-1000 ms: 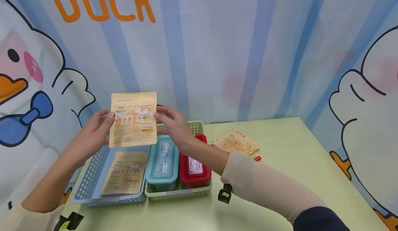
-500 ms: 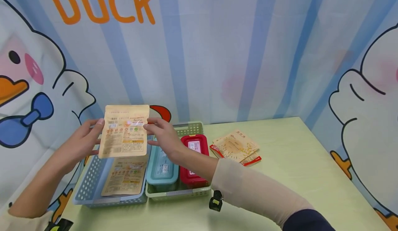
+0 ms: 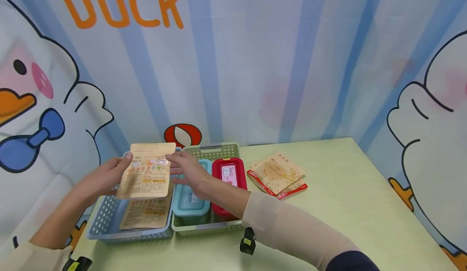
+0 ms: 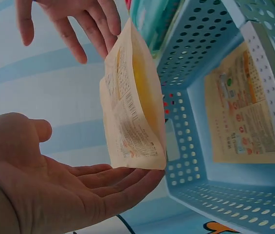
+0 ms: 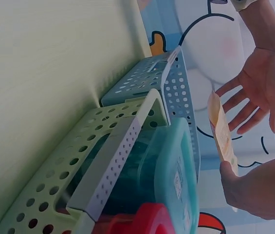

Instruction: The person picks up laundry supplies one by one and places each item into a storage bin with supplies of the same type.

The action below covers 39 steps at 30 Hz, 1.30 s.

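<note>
A beige paper-look pouch [image 3: 146, 173] with printed text hangs tilted over the blue basket [image 3: 93, 226], held up between both hands. My left hand [image 4: 54, 180] carries its lower edge on nearly straight fingers, the thumb [image 4: 42, 130] standing apart from it. On the opposite side, my right hand [image 3: 191, 173] touches the pouch's edge with its fingertips, the other fingers spread. A similar pouch [image 3: 144, 214] lies flat inside the blue basket, partly covered by the raised one in the head view.
Right beside it stands a green basket [image 3: 208, 232], holding a teal-lidded container [image 3: 191, 206] and a red-lidded container [image 3: 238, 173]. Farther right on the pale green table [image 3: 346, 206] lie beige packets with red edging [image 3: 277, 171]. A printed duck curtain [image 3: 248, 60] rises behind.
Both hands have lowered the pouch toward the blue basket and tipped it back. The right fingers have straightened and spread; the lying pouch and containers have stayed put.
</note>
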Tool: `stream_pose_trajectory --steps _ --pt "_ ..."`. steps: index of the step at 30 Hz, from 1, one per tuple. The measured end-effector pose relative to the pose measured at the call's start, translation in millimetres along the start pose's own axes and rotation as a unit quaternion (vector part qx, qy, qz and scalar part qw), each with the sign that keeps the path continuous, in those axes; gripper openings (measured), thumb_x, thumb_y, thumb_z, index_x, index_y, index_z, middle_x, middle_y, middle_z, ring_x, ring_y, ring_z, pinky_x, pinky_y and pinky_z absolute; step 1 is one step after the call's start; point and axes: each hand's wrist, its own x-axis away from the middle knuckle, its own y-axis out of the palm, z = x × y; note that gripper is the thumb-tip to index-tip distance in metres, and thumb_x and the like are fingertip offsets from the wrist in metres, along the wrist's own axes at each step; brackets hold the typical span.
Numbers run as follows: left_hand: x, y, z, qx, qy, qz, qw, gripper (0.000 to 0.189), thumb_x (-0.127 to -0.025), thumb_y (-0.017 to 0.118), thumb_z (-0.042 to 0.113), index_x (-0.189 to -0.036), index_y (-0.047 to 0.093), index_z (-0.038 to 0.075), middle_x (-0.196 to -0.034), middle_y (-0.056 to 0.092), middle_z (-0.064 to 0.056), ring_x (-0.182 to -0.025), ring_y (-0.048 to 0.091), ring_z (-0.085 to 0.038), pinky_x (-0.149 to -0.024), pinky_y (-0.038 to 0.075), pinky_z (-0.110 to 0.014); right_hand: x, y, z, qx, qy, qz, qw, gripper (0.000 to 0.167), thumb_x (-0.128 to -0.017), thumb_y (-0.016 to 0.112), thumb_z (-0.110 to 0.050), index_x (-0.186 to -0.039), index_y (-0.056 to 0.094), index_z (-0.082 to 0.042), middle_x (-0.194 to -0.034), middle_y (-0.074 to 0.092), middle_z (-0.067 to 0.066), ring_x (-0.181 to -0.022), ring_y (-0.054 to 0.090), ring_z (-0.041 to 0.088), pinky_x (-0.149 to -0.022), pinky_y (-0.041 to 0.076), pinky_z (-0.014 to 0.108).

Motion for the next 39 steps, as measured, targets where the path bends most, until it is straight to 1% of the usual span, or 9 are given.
stream_pose_trajectory --steps 4,11,15,20,22,27,31,37,39 --pt "-5.7 2.1 -7.5 -0.002 -0.003 -0.016 0.9999 0.104 -0.107 0.014 0.070 -0.158 0.007 -0.020 -0.143 0.039 -0.042 -0.134 0.046 -0.060 -0.095 0.053 -0.070 -3.4 0 7 -0.003 0.033 -0.011 0.9994 0.061 -0.103 0.063 -0.047 -0.149 0.048 -0.009 -0.140 0.057 0.017 -0.128 0.057 0.037 -0.113 0.046 0.056" --pt "-12.9 6.8 -24.2 -0.016 -0.046 -0.025 0.9985 0.108 -0.107 0.014 0.072 -0.156 0.002 -0.023 -0.147 0.029 -0.047 -0.133 0.044 -0.062 -0.093 0.054 -0.069 -6.2 8 21 -0.009 0.065 -0.026 0.9975 0.069 -0.102 0.064 -0.050 -0.154 0.045 -0.009 -0.141 0.056 0.022 -0.128 0.058 0.040 -0.115 0.044 0.056" --pt "-14.7 12.0 -33.4 -0.020 -0.059 -0.031 0.9976 0.107 -0.107 0.015 0.071 -0.156 0.003 -0.023 -0.146 0.032 -0.047 -0.131 0.046 -0.063 -0.091 0.054 -0.070 -5.8 13 25 -0.018 0.075 -0.037 0.9963 0.068 -0.102 0.064 -0.050 -0.154 0.048 -0.008 -0.142 0.057 0.023 -0.130 0.058 0.040 -0.116 0.045 0.053" --pt "-18.3 13.8 -40.5 -0.017 -0.067 -0.042 0.9968 0.110 -0.106 0.017 0.074 -0.157 0.003 -0.023 -0.146 0.033 -0.048 -0.133 0.043 -0.066 -0.089 0.054 -0.070 -4.9 19 27 -0.030 0.081 -0.042 0.9954 0.061 -0.103 0.064 -0.049 -0.149 0.056 -0.009 -0.141 0.058 0.024 -0.131 0.058 0.041 -0.116 0.045 0.052" --pt "-19.8 14.7 -42.9 -0.018 -0.071 -0.046 0.9963 0.111 -0.105 0.017 0.074 -0.156 0.001 -0.023 -0.147 0.030 -0.049 -0.134 0.040 -0.067 -0.089 0.054 -0.070 -4.7 21 27 -0.037 0.088 -0.038 0.9948 0.062 -0.102 0.066 -0.047 -0.148 0.056 -0.007 -0.146 0.054 0.027 -0.135 0.055 0.043 -0.117 0.044 0.052" --pt "-23.9 20.2 -49.5 -0.002 -0.079 -0.054 0.9954 0.112 -0.105 0.021 0.076 -0.157 0.000 -0.022 -0.145 0.033 -0.047 -0.132 0.043 -0.065 -0.087 0.056 -0.066 -6.8 27 26 -0.068 0.109 -0.027 0.9913 0.070 -0.100 0.071 -0.041 -0.151 0.048 0.000 -0.161 0.036 0.033 -0.149 0.037 0.048 -0.122 0.037 0.052" --pt "-25.4 25.9 -54.4 0.017 -0.081 -0.062 0.9947 0.108 -0.107 0.022 0.072 -0.157 -0.001 -0.021 -0.147 0.032 -0.048 -0.133 0.043 -0.065 -0.090 0.055 -0.067 -8.6 33 28 -0.076 0.114 -0.016 0.9905 0.070 -0.101 0.070 -0.038 -0.156 0.046 -0.002 -0.167 0.029 0.027 -0.154 0.028 0.049 -0.123 0.033 0.054" --pt "-24.4 31.6 -60.5 0.016 -0.083 -0.059 0.9947 0.105 -0.109 0.023 0.069 -0.156 0.001 -0.022 -0.146 0.031 -0.049 -0.131 0.044 -0.065 -0.089 0.055 -0.067 -5.2 44 35 -0.082 0.113 -0.004 0.9902 0.048 -0.104 0.066 -0.034 -0.147 0.062 -0.012 -0.172 0.024 0.017 -0.157 0.021 0.051 -0.125 0.029 0.057" --pt "-24.1 33.0 -62.1 0.011 -0.084 -0.058 0.9947 0.106 -0.108 0.023 0.070 -0.156 0.001 -0.022 -0.148 0.028 -0.049 -0.132 0.042 -0.066 -0.089 0.055 -0.068 -3.5 46 36 -0.077 0.109 -0.007 0.9910 0.045 -0.105 0.065 -0.033 -0.145 0.064 -0.013 -0.173 0.024 0.014 -0.158 0.018 0.049 -0.125 0.028 0.057"
